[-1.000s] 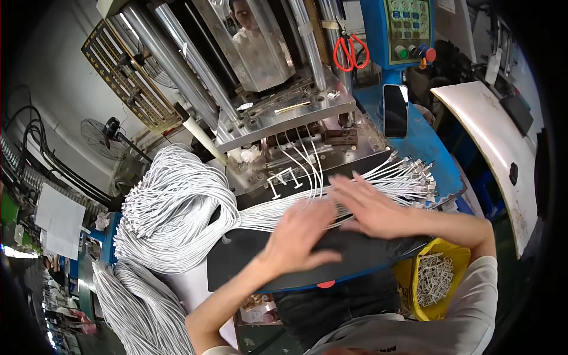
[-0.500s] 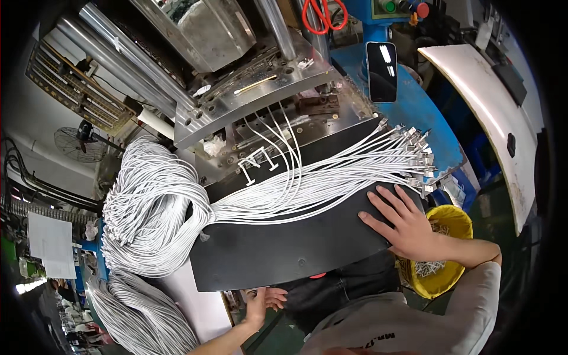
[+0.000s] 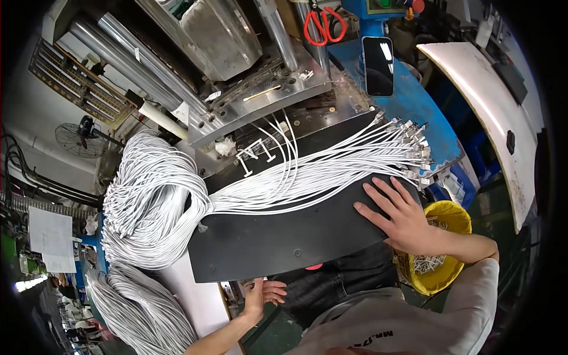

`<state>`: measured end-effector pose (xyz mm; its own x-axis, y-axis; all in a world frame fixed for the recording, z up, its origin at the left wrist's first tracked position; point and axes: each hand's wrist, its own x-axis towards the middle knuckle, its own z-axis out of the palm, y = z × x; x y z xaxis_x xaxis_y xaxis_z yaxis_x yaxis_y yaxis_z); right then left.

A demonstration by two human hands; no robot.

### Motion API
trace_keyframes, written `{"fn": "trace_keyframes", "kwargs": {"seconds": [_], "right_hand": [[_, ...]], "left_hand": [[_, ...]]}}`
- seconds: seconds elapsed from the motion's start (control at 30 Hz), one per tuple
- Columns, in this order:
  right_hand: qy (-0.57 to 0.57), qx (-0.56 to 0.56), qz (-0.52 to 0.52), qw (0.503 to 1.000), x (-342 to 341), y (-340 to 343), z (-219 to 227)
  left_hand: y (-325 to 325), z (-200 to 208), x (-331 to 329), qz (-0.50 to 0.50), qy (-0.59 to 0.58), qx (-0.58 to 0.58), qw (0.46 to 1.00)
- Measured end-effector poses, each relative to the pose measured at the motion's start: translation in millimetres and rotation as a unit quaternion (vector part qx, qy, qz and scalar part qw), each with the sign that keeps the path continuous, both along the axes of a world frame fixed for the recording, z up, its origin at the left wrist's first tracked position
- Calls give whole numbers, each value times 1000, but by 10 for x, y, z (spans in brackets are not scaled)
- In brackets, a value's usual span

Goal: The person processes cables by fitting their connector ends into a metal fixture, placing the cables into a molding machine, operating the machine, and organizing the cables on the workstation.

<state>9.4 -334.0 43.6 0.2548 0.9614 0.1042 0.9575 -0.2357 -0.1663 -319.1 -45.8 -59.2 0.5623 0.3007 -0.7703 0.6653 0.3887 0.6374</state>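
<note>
My right hand [image 3: 402, 222] lies flat with spread fingers on the right end of a black board [image 3: 260, 242], just below a fan of white cables [image 3: 307, 174]. Below the board's near edge is my left hand [image 3: 263, 299], fingers stretched to the right and thumb up by the edge; nothing shows in it. The cables end at the right in metal-tipped connectors [image 3: 417, 148] and run left into a thick coiled bundle [image 3: 154, 195]. Several cables curve up under the press's upper steel plate [image 3: 260, 109]. White T-shaped pieces [image 3: 257, 155] lie before the press.
A phone [image 3: 378, 66] rests on the blue machine table [image 3: 429, 118]. Red-handled scissors [image 3: 323, 29] hang by a steel column. A yellow-lined bin [image 3: 452, 266] with white scraps stands at the right. Another cable bundle [image 3: 142, 313] lies lower left, by a white board [image 3: 201, 296].
The press's upper plate, with the cotton swab on it, has come down closer to the lower block. The view has shifted slightly. Both hands keep their places at the board.
</note>
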Motion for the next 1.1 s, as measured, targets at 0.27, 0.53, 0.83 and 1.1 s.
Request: {"fn": "trace_keyframes", "kwargs": {"seconds": [0.27,0.53,0.83,1.1], "right_hand": [[397,484,193,756,-229,318,1184],[324,528,132,774,-240,138,1350],[293,566,106,763,-130,1413,1806],[249,600,80,756,-117,40,1286]], "left_hand": [[-118,111,193,-43,-5,-29,999],[-480,449,371,-13,-55,-58,997],[-477,389,342,-31,-81,-12,996],[-463,67,219,-67,-73,7,995]]}}
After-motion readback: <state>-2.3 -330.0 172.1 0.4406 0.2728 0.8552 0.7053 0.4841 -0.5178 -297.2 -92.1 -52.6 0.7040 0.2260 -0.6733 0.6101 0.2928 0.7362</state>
